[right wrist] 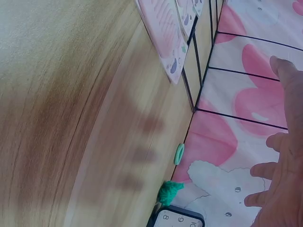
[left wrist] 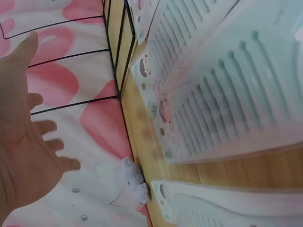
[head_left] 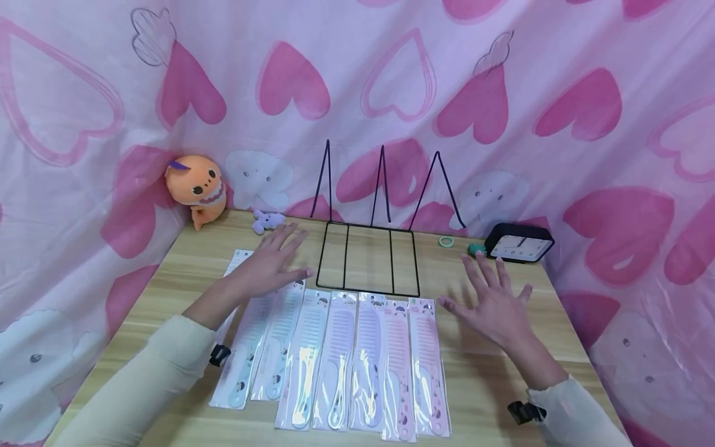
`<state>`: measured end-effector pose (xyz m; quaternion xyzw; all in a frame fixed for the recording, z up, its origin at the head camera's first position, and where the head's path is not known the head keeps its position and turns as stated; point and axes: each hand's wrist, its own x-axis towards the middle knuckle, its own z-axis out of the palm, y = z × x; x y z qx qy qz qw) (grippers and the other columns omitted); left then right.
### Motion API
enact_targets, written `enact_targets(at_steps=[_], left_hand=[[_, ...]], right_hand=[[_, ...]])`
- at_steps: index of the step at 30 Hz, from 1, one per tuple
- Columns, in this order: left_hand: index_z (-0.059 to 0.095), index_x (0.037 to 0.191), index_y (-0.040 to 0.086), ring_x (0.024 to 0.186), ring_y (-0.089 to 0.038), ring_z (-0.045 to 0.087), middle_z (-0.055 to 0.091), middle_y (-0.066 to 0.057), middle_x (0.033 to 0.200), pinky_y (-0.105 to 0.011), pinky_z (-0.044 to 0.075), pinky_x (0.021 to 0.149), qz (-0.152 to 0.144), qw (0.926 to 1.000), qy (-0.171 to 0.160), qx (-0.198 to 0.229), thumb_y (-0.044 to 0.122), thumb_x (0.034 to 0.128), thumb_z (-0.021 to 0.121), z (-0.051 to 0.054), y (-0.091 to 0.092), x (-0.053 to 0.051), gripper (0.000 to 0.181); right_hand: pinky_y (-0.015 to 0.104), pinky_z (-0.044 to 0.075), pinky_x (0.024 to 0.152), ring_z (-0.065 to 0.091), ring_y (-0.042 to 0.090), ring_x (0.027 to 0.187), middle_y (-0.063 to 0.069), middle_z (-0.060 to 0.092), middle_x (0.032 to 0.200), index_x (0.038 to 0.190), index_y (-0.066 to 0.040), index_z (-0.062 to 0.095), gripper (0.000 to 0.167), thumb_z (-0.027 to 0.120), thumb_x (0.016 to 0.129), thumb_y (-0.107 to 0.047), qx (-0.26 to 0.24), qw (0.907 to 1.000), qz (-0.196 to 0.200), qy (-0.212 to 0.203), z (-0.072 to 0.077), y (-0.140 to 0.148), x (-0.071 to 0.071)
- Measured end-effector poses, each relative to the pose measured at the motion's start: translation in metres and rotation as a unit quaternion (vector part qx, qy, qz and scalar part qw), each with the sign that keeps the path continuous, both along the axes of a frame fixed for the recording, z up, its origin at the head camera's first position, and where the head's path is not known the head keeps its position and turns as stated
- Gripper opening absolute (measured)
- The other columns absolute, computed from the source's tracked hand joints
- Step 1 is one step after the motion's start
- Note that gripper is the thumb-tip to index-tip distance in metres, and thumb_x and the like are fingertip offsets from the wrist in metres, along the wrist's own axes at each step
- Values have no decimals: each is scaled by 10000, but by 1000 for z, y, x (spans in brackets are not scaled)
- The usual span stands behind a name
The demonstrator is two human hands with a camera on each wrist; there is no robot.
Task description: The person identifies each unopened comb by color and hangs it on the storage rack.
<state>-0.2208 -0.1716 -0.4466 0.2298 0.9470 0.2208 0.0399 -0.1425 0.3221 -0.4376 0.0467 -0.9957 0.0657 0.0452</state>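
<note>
Several packaged combs lie in a row on the wooden table, each in a clear sleeve: pale blue-green combs [head_left: 285, 341] at the left, purple combs [head_left: 368, 360] in the middle, pink combs [head_left: 429, 366] at the right. My left hand [head_left: 267, 264] hovers above the top ends of the leftmost packages, fingers spread and holding nothing. To the right of the row my right hand [head_left: 496, 304] is held over the table, its fingers also spread. Behind the combs stands a black wire rack [head_left: 392, 261] with three peaked uprights. Both wrist views show the hands apart from everything.
At the back left sit an orange plush toy [head_left: 195, 186] and a small purple plush [head_left: 268, 221]. A green ring [head_left: 445, 241], a small green object [head_left: 476, 249] and a black-framed clock [head_left: 519, 243] stand at the back right. A heart-patterned curtain [head_left: 346, 74] hangs behind the table.
</note>
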Motion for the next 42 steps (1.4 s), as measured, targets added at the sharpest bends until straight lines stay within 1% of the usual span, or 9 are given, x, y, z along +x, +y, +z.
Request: enact_targets(at_steps=[3,7,14,21,23,30,33,38,42], left_hand=[[100,1802,213,1739,-458,39,44,-102,1890,-773,254,1318,-161,9994,-290,84,669,1079,592,-5,5,-8,987],[69,1799,179,1743,-436,40,41,-98,1890,-716,234,1353,-307,9982,-508,61,620,1106,577,-12,10,-17,966],[119,1778,65,1731,-458,80,109,-180,1869,-650,182,1390,-661,9971,-375,64,512,1163,515,-20,18,-37,858],[149,1771,62,1717,-490,118,111,-202,1862,-633,149,1398,-761,9960,-460,52,452,1186,478,-36,22,-56,776],[184,1760,32,1707,-517,127,128,-237,1850,-658,148,1391,-822,9950,-544,149,406,1179,516,-45,24,-64,767],[285,1742,30,1701,-498,164,183,-259,1832,-655,180,1388,-1048,9926,-507,334,454,1178,499,-107,23,-104,737],[298,1739,33,1704,-491,166,182,-248,1837,-653,196,1384,-1014,9930,-541,258,421,1181,500,-106,28,-102,709],[263,1740,7,1709,-489,151,144,-241,1847,-636,179,1398,-687,9931,-944,82,311,1186,509,-72,40,-83,678],[246,1731,-25,1700,-502,172,145,-232,1848,-636,173,1397,-578,9937,-962,28,302,1191,503,-61,44,-81,681]], right_hand=[[1032,37,1111,100,572,1695,128,147,1875,1798,-304,129,1095,589,963,-842,-37,10000,50,-24,-2,-2,0],[1010,78,1145,125,570,1691,130,156,1874,1796,-280,167,1089,604,962,-827,-68,9999,107,-61,-3,-5,0],[995,96,1164,101,526,1711,126,149,1876,1796,-274,170,1067,608,978,-802,-166,9997,190,-74,-4,-8,-2],[980,111,1179,100,497,1719,128,170,1872,1795,-281,179,1045,609,989,-789,-328,9991,280,-32,-7,-10,-3],[977,113,1183,106,499,1718,131,172,1871,1794,-275,184,1045,609,990,-789,-328,9990,292,-31,-8,-11,-3],[971,104,1190,98,500,1722,128,160,1874,1794,-265,183,1043,596,996,-794,-340,9988,318,-158,-12,-14,-4],[967,110,1195,111,500,1719,136,182,1868,1790,-248,212,1034,603,997,-785,-338,9988,319,-161,-14,-15,-4],[963,129,1196,140,497,1714,154,235,1852,1782,-225,246,1018,611,1003,-768,-342,9987,322,-191,-13,-17,-5],[960,139,1197,173,512,1700,166,271,1838,1778,-218,259,1005,614,1008,-757,-367,9985,349,-199,-12,-17,-6]])
